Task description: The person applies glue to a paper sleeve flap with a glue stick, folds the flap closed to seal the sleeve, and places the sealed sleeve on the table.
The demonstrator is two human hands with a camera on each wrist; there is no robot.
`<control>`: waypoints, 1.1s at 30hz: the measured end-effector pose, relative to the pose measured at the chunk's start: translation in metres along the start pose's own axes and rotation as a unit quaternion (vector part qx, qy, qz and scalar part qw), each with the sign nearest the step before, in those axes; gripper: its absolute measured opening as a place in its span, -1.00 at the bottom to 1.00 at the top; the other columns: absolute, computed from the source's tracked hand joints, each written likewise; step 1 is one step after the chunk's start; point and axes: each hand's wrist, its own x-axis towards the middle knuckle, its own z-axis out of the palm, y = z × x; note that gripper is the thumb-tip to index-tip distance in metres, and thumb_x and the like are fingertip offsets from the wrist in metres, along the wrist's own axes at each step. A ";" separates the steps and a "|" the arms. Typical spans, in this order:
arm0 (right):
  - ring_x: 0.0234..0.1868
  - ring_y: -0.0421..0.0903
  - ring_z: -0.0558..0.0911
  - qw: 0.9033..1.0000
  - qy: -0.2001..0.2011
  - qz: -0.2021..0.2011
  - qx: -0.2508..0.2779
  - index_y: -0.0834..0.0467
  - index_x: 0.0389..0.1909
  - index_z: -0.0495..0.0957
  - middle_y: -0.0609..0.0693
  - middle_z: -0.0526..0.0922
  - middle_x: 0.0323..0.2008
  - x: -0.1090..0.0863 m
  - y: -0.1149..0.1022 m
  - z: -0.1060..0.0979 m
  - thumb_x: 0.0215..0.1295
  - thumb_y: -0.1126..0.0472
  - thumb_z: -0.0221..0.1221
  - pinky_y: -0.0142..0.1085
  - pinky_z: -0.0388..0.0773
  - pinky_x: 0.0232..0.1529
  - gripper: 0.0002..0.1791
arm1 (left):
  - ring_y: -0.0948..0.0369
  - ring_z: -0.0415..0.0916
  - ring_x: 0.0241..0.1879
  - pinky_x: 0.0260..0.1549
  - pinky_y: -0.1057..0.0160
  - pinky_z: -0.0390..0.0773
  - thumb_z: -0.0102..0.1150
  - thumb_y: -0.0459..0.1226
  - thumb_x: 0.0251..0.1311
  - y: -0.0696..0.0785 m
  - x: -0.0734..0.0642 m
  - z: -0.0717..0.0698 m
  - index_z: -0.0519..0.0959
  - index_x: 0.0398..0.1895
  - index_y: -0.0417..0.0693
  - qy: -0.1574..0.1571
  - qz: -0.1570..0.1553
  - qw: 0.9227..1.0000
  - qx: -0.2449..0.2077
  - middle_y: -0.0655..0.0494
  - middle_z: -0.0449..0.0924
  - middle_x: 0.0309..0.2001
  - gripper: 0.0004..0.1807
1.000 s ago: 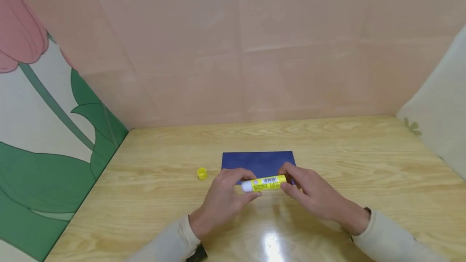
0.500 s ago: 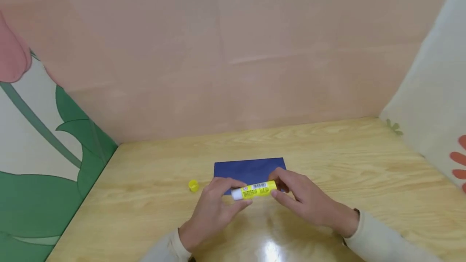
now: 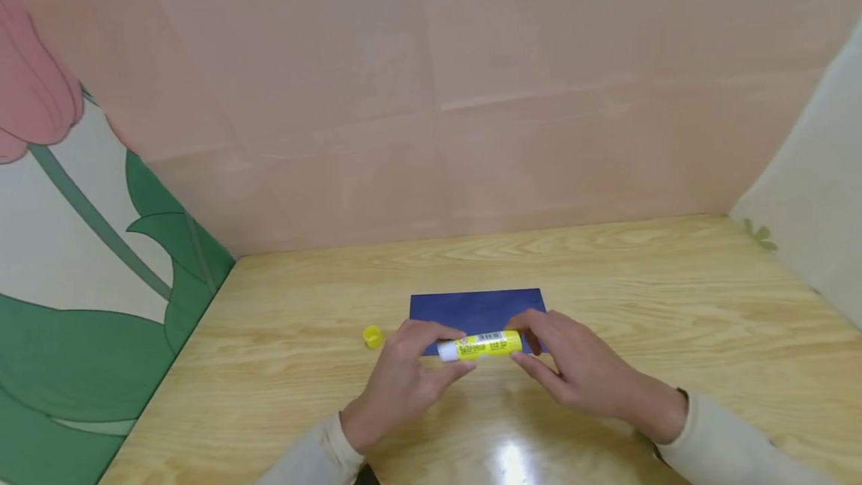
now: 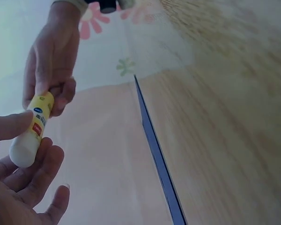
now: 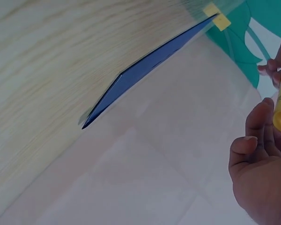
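A yellow glue stick (image 3: 488, 345) with a white end is held level in the air between both hands. My left hand (image 3: 406, 376) pinches it near the white end, thumb below and fingers above. At the yellow end, my right hand (image 3: 586, 367) holds the tube between thumb and fingers. The left wrist view shows the tube (image 4: 36, 123) bridging the two hands, its rounded white end towards the camera. Behind and below the hands lies a dark blue rectangular sheet (image 3: 474, 307), partly covered by them. A small yellow cap (image 3: 373, 336) rests on the table left of the sheet.
The wood-grain table (image 3: 303, 290) meets a pinkish cloth backdrop (image 3: 431, 133) at its far edge. A panel with a tulip print (image 3: 81, 350) borders the left side, and a pale panel (image 3: 808, 230) borders the right.
The head view shifts slightly to one side and back. Both hands keep hold of the glue stick, with almost no change in their grip. Cap and sheet stay put on the table.
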 end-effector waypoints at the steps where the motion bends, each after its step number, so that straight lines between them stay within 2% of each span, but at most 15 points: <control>1: -0.41 -0.41 0.33 1.000 0.002 -0.004 -0.007 0.00 0.02 0.46 -0.34 0.39 -0.42 0.000 0.000 0.000 0.30 0.19 0.28 -0.52 0.31 -0.42 -0.69 | 0.30 0.60 -0.25 -0.18 0.30 0.57 0.56 -0.20 -0.06 0.000 0.000 -0.001 0.70 -0.20 -0.06 0.000 0.003 1.000 0.002 0.19 0.76 -0.26 -0.67; 3: -0.42 -0.39 0.35 1.000 0.010 -0.015 -0.016 0.02 0.00 0.46 -0.33 0.40 -0.42 0.000 0.000 0.001 0.33 0.15 0.27 -0.52 0.32 -0.42 -0.72 | 0.31 0.61 -0.26 -0.16 0.30 0.56 0.56 -0.20 -0.06 -0.001 0.001 -0.002 0.70 -0.21 -0.05 0.000 0.007 1.000 0.005 0.19 0.76 -0.26 -0.68; 6: -0.41 -0.36 0.38 0.999 0.016 -0.029 -0.035 0.04 -0.05 0.47 -0.31 0.41 -0.41 0.000 0.002 0.001 0.44 0.00 0.15 -0.50 0.34 -0.40 -0.77 | 0.33 0.62 -0.29 -0.14 0.29 0.54 0.57 -0.21 -0.07 0.000 0.004 -0.003 0.71 -0.23 -0.04 -0.003 0.014 1.000 0.008 0.19 0.77 -0.28 -0.69; 10: -0.35 -0.33 0.48 0.996 0.019 -0.051 -0.075 0.07 -0.10 0.52 -0.25 0.55 -0.29 -0.001 0.003 0.003 0.52 -0.15 -0.07 -0.44 0.48 -0.33 -0.62 | 0.34 0.61 -0.31 -0.14 0.28 0.53 0.57 -0.21 -0.08 0.000 0.005 -0.003 0.71 -0.23 -0.05 -0.016 0.007 1.000 0.007 0.19 0.77 -0.29 -0.68; 14: -0.26 -0.23 0.58 0.989 0.027 -0.091 -0.112 0.11 -0.11 0.59 -0.13 0.63 -0.17 -0.002 0.005 0.004 0.54 -0.11 -0.06 -0.34 0.54 -0.27 -0.60 | 0.34 0.60 -0.31 -0.14 0.27 0.52 0.57 -0.20 -0.07 -0.001 0.003 -0.002 0.71 -0.23 -0.04 -0.030 -0.004 1.000 0.008 0.20 0.77 -0.29 -0.68; 18: -0.29 -0.14 0.61 0.976 0.037 -0.146 -0.154 0.13 -0.15 0.61 -0.06 0.66 -0.19 -0.001 0.008 0.005 0.56 -0.02 -0.05 -0.29 0.52 -0.30 -0.65 | 0.36 0.61 -0.33 -0.11 0.25 0.52 0.57 -0.19 -0.08 0.000 0.003 -0.002 0.72 -0.23 -0.04 -0.033 -0.005 0.999 0.014 0.20 0.78 -0.30 -0.68; 21: -0.35 -0.12 0.61 0.967 0.044 -0.168 -0.184 0.12 -0.20 0.60 -0.05 0.67 -0.23 -0.001 0.009 0.006 0.57 0.00 -0.10 -0.29 0.51 -0.34 -0.64 | 0.38 0.61 -0.35 -0.09 0.23 0.51 0.57 -0.19 -0.08 0.000 0.003 -0.001 0.72 -0.24 -0.04 -0.040 -0.011 0.999 0.011 0.21 0.78 -0.31 -0.70; 27: -0.39 -0.12 0.59 0.963 0.062 -0.175 -0.193 0.12 -0.27 0.59 -0.07 0.68 -0.29 -0.003 0.009 0.006 0.55 0.04 -0.10 -0.31 0.49 -0.38 -0.65 | 0.40 0.60 -0.34 -0.07 0.22 0.50 0.58 -0.21 -0.09 0.001 0.003 0.001 0.72 -0.26 -0.02 -0.055 -0.029 0.998 0.005 0.22 0.78 -0.31 -0.71; 33: -0.36 -0.13 0.60 0.968 0.056 -0.165 -0.179 0.10 -0.25 0.60 -0.09 0.69 -0.28 0.000 0.007 0.005 0.55 0.01 -0.11 -0.30 0.51 -0.35 -0.63 | 0.37 0.60 -0.33 -0.07 0.22 0.50 0.58 -0.20 -0.09 0.001 0.001 0.002 0.70 -0.25 -0.02 -0.045 -0.027 0.998 0.020 0.23 0.77 -0.30 -0.69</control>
